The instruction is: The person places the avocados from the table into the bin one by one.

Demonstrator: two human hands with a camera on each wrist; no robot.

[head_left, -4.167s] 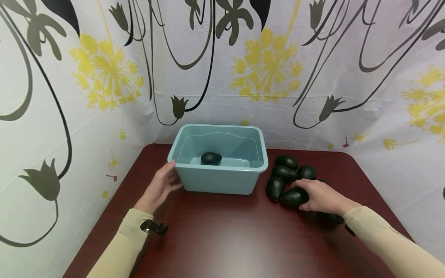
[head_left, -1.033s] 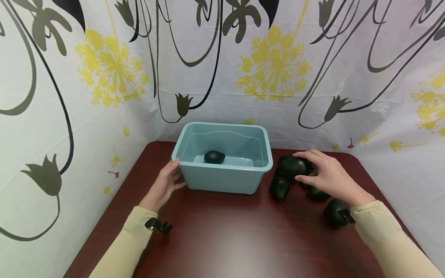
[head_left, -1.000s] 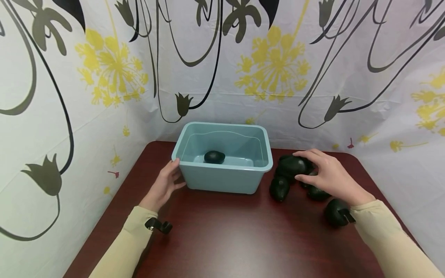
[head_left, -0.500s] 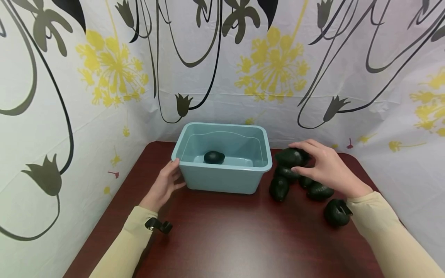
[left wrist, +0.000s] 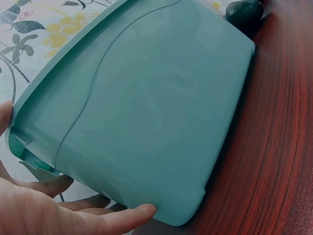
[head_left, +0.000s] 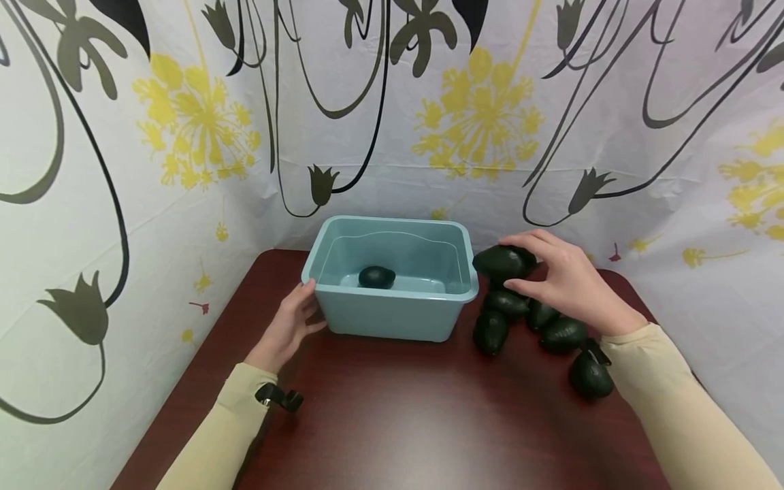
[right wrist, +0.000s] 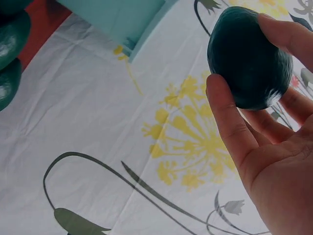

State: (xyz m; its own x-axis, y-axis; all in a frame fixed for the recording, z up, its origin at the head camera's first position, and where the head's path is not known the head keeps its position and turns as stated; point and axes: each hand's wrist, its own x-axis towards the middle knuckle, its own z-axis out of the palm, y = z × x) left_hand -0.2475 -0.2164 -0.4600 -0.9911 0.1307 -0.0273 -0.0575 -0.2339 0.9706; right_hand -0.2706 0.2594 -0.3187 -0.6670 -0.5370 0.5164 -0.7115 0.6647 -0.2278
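A light blue plastic bin (head_left: 392, 316) stands at the back of the table with one avocado (head_left: 376, 277) inside. At its left front corner my left hand (head_left: 286, 327) holds the bin, fingers at the rim and end wall, thumb low on the corner in the left wrist view. Above the loose avocados, just right of the bin, my right hand (head_left: 560, 279) holds another avocado (head_left: 499, 261) between thumb and fingers. The right wrist view shows this held avocado (right wrist: 247, 58) from below, clear of the tabletop.
Several avocados lie loosely grouped on the dark red table (head_left: 392, 415), including one near the bin (head_left: 490, 332) and one by the right sleeve (head_left: 591, 374). A patterned white cloth (head_left: 465, 190) hangs close behind and beside the table.
My right hand has raised an avocado from the group and carried it up and left, closer to the bin's right rim. My left hand and the bin stay practically where they were.
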